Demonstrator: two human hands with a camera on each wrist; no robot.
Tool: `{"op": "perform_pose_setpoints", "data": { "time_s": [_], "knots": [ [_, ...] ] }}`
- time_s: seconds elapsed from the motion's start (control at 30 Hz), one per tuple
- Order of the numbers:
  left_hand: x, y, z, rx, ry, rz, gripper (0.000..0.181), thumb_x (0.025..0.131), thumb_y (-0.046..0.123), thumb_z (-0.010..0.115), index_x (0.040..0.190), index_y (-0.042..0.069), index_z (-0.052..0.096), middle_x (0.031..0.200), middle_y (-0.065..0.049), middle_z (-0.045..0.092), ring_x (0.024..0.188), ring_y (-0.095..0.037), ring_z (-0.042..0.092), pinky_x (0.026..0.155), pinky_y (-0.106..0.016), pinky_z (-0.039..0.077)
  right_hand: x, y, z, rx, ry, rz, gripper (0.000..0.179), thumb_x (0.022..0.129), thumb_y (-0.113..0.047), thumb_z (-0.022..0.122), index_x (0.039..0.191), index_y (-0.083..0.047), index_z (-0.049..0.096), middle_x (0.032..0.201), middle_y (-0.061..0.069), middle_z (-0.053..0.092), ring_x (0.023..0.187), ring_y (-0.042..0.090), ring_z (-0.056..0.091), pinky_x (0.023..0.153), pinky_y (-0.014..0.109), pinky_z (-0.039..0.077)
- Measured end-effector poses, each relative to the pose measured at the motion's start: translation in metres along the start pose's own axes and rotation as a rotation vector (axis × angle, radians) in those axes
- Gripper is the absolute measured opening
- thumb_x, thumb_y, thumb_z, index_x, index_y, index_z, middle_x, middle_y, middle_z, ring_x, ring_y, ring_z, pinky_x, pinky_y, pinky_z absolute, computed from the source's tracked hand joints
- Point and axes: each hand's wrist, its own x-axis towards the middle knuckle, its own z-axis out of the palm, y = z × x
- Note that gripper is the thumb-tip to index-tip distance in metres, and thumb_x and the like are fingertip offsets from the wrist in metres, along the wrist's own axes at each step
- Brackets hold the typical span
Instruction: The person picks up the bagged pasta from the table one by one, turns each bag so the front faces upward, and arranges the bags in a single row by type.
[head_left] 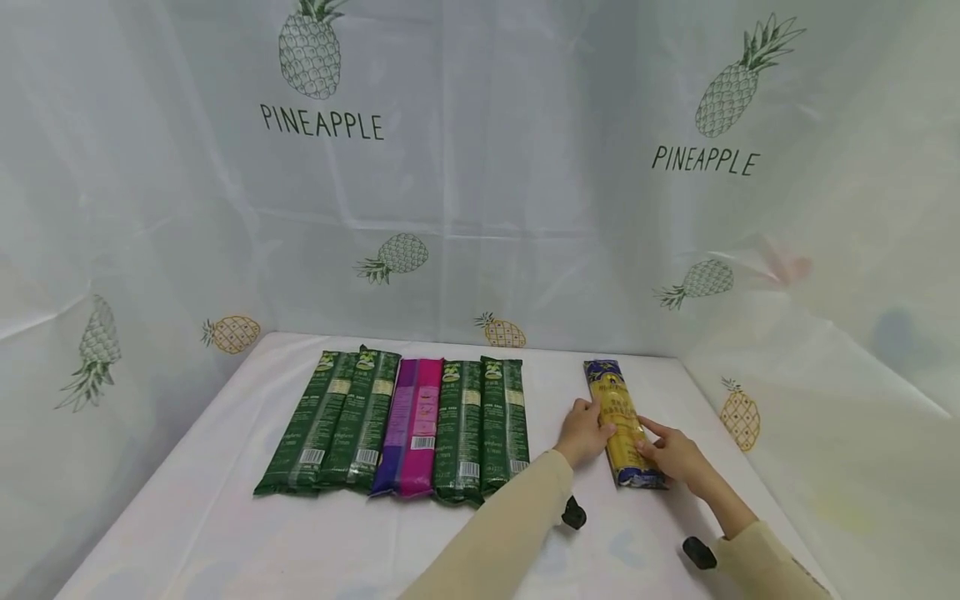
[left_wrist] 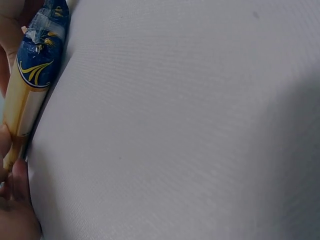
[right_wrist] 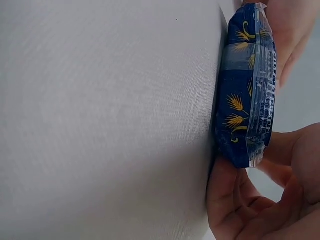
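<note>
A long yellow pasta packet (head_left: 620, 425) with dark blue ends lies on the right part of the white table, its near end angled a little to the right. My left hand (head_left: 583, 433) grips its left edge, thumb on top. On the opposite edge my right hand (head_left: 675, 454) holds it near the lower end. In the right wrist view the packet's blue end (right_wrist: 240, 100), printed with gold wheat ears, sits against the table, and the right fingers (right_wrist: 227, 195) curl at its edge. The left wrist view catches the left fingers (left_wrist: 20, 180) beside the packet (left_wrist: 30, 95).
Left of the hands, several green spaghetti packets (head_left: 300, 425) lie side by side in a row, with one pink-and-purple packet (head_left: 420, 408) among them. A pineapple-print curtain (head_left: 480, 167) stands around the back and sides of the table (head_left: 300, 550).
</note>
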Motion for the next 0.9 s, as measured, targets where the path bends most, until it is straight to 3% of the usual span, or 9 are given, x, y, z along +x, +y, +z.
{"op": "perform_pose_setpoints", "data": {
  "time_s": [0.23,0.4,0.5,0.6,0.73,0.9],
  "knots": [
    [0.007,-0.005,-0.002,-0.022,-0.047,0.017,0.062,0.111,0.037,0.057,0.166,0.014,0.039,0.155,-0.005,0.049,0.142,-0.021,0.050,0.120,-0.033,0.038,-0.001,-0.002,-0.001,0.009,-0.010,0.010,0.063,0.111,-0.023,0.059,0.163,0.001,0.034,0.105,0.023,0.069,0.067,0.021,0.059,0.058,0.036,0.052],
    [0.003,-0.003,-0.008,-0.047,-0.065,0.001,0.062,0.111,0.037,0.057,0.166,0.016,0.039,0.157,-0.004,0.048,0.141,-0.018,0.050,0.120,-0.034,0.038,-0.001,-0.001,0.002,-0.037,0.012,0.003,0.065,0.111,-0.030,0.059,0.162,0.003,0.036,0.112,0.028,0.070,0.076,0.020,0.062,0.062,0.034,0.052],
    [-0.001,-0.001,-0.011,-0.061,-0.081,0.001,0.061,0.111,0.035,0.056,0.167,0.015,0.038,0.158,-0.006,0.047,0.142,-0.018,0.049,0.121,-0.034,0.037,-0.004,0.000,0.005,-0.094,0.050,-0.010,0.065,0.111,-0.033,0.058,0.159,0.007,0.038,0.110,0.028,0.071,0.079,0.020,0.063,0.064,0.034,0.052],
    [-0.004,0.002,-0.018,-0.070,-0.115,0.016,0.061,0.112,0.032,0.054,0.167,0.012,0.037,0.160,-0.008,0.047,0.145,-0.020,0.048,0.122,-0.035,0.036,-0.010,-0.003,0.010,-0.193,0.146,-0.067,0.061,0.109,-0.027,0.060,0.154,0.010,0.045,0.102,0.024,0.070,0.075,0.022,0.061,0.060,0.035,0.049],
    [-0.010,0.002,-0.038,-0.102,-0.237,0.054,0.060,0.112,0.031,0.052,0.166,0.011,0.036,0.164,-0.010,0.046,0.151,-0.022,0.043,0.124,-0.038,0.035,-0.023,-0.018,0.019,-0.303,0.316,-0.158,0.052,0.101,-0.017,0.065,0.146,0.008,0.057,0.103,0.025,0.065,0.074,0.025,0.059,0.056,0.036,0.047],
    [-0.018,-0.007,-0.078,-0.205,-0.468,0.080,0.067,0.112,0.031,0.053,0.171,0.016,0.024,0.159,-0.013,0.053,0.145,-0.025,0.052,0.119,-0.042,0.042,-0.041,-0.041,0.027,-0.275,0.421,-0.221,0.046,0.098,-0.013,0.068,0.142,0.001,0.065,0.113,0.025,0.066,0.082,0.026,0.063,0.059,0.034,0.048]
  ]
}}
